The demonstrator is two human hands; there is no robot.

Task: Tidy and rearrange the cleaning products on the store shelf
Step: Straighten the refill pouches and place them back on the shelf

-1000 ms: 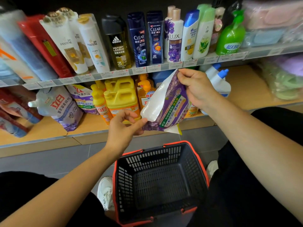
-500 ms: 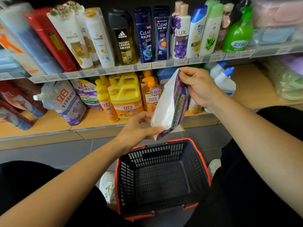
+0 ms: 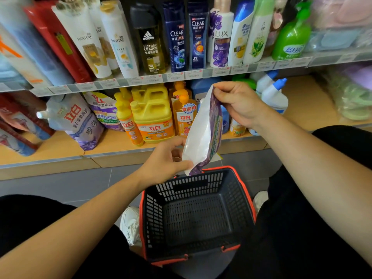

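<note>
A purple and white detergent refill pouch (image 3: 202, 130) hangs upright above the basket, its white back turned toward me. My right hand (image 3: 239, 102) pinches its top edge. My left hand (image 3: 167, 158) holds its bottom corner between thumb and fingers. Behind the pouch on the lower shelf (image 3: 60, 143) stand yellow detergent jugs (image 3: 153, 115), an orange pump bottle (image 3: 183, 115) and a slim yellow bottle (image 3: 125, 119). Two more refill pouches (image 3: 78, 121) lean at the shelf's left.
A dark shopping basket with a red rim (image 3: 198, 215) sits on the grey floor between my knees. The upper shelf (image 3: 181, 76) carries shampoo and body wash bottles. White bottles with blue caps (image 3: 274, 95) stand right of my right hand. Bagged soft goods fill the far right.
The pouch has turned from showing its printed purple front to nearly edge-on with the white back facing me. My left hand moved up and closed on its bottom corner.
</note>
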